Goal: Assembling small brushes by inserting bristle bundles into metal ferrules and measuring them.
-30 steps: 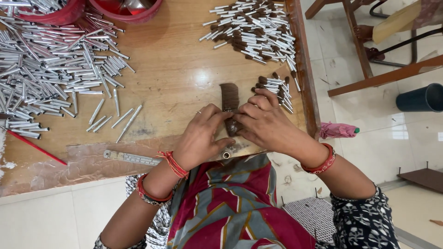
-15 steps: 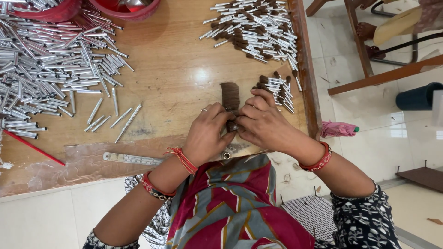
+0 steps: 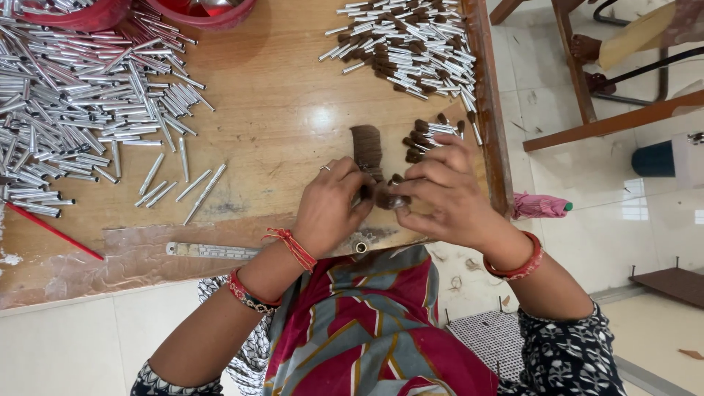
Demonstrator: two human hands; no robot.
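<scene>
At the table's [image 3: 293, 95] five-o'clock edge, both hands, left [image 3: 334, 205] and right [image 3: 440, 194], pinch one brown-tufted tube [image 3: 389, 198] between closed fingertips, hair bundle [image 3: 367, 150] just at twelve o'clock.

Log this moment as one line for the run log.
left hand: pinching brown tuft | right hand: on same tuft | beside: loose hair bundle | table: bare tubes left, tufted tubes right
</scene>
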